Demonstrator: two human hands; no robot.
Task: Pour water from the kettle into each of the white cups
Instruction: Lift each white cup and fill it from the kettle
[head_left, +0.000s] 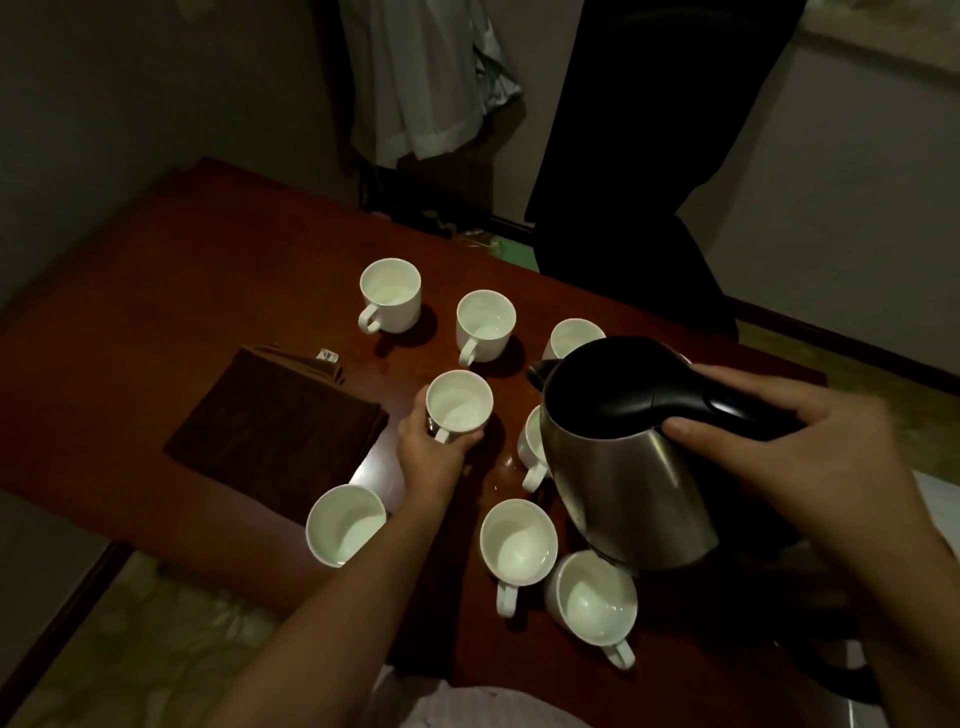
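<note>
Mid-pour step, judged: kettle lifted clear of table, spout tipped toward centre cup, no stream visible. Right hand clamped on black plastic handle; left hand wrapped round centre cup's base, steadying. Hands apart, each gripping own thing. Next move probably needs more tilt, spout brought over that rim. Eight white glazed mugs counted, loop handles, clustered mid-table toward right edge; far-left cup near far edge, near-right cup by near edge. Two partly hidden behind kettle. Fill levels hard to tell. Kettle body brushed steel, rounded, black lid. Table dark red wood, glossy. Folded brown cloth, soft nap, toward left edge.
</note>
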